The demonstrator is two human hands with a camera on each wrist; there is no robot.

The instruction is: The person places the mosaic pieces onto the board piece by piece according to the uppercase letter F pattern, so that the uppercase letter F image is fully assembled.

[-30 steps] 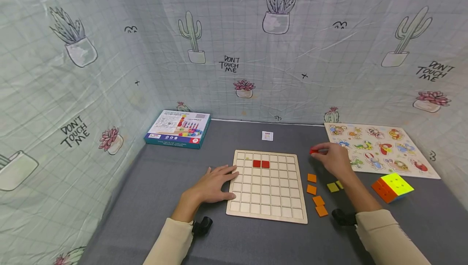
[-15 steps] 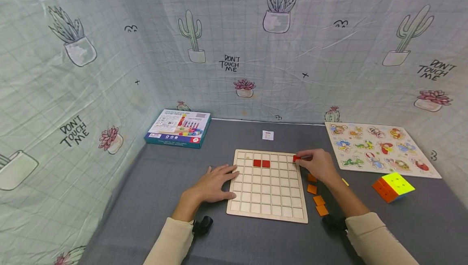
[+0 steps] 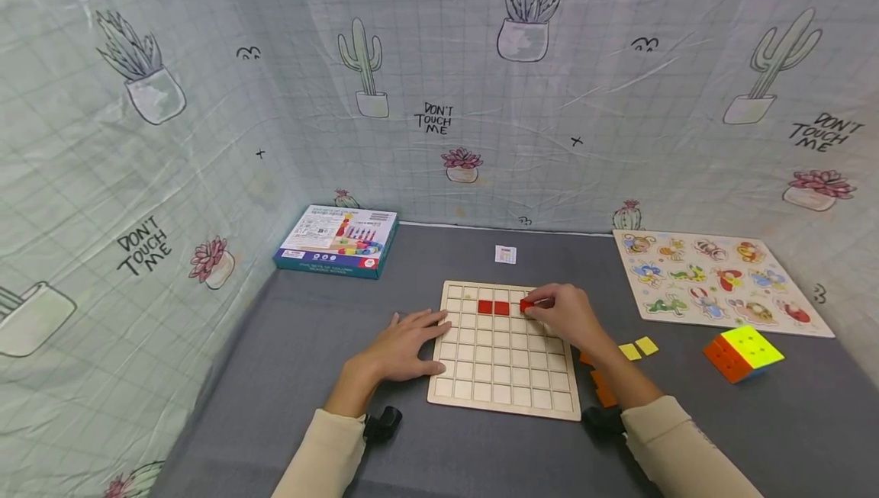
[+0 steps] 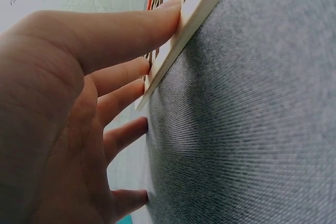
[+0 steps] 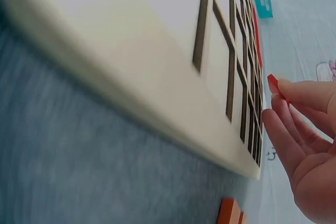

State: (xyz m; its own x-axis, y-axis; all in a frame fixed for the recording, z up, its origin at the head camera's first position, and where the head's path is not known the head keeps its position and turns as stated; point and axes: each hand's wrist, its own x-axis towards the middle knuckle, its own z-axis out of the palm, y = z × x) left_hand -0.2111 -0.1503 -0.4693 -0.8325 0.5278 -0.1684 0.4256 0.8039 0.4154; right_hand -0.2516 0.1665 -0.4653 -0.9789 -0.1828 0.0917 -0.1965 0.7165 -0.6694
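A wooden grid board (image 3: 474, 387) lies on the grey cloth, with two red square tiles (image 3: 494, 307) side by side in its second row. Over that row, a little to their right, my right hand (image 3: 565, 315) pinches a third red tile (image 3: 525, 305) between thumb and fingers; the right wrist view shows the pinched tile (image 5: 274, 86) above the board. My left hand (image 3: 398, 347) rests with spread fingers at the board's left edge. In the left wrist view its thumb (image 4: 131, 32) touches the rim, and two fingertips lie off the board on the cloth.
Several orange tiles (image 3: 604, 391), partly hidden by the right forearm, and two yellow tiles (image 3: 646, 346) lie right of the board. Farther right are a puzzle cube (image 3: 743, 353) and an insect puzzle board (image 3: 721, 277). A box (image 3: 336, 241) and a small card (image 3: 505, 255) lie behind.
My right hand has carried the red tile leftward, from beside the insect puzzle to above the grid board. The left hand has stayed at the board's edge.
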